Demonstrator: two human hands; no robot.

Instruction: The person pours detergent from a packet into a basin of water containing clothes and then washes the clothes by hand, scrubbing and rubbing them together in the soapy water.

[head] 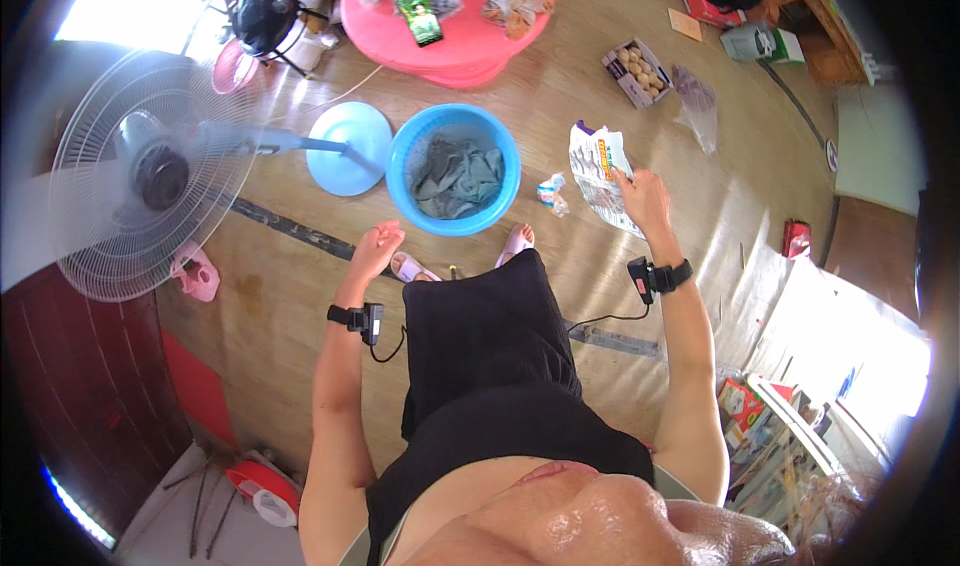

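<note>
My right hand (645, 202) grips the edge of a printed plastic packet (596, 168), which hangs flat above the floor and bears writing. My left hand (377, 249) is loosely curled with nothing visible in it, near the lower left of a blue plastic tub (397, 198). Inside the tub lies crumpled grey-green cloth (461, 176), apparently wet. Between the tub and the packet, a small crumpled plastic wrapper (553, 195) with blue print lies on the floor.
A pedestal fan (161, 168) stands at left, its round blue base (349, 165) beside the tub. A pink round table (457, 63) holds a phone (420, 18) and plastic bags. A box of round pale items (637, 71) and a clear bag (697, 108) lie farther right.
</note>
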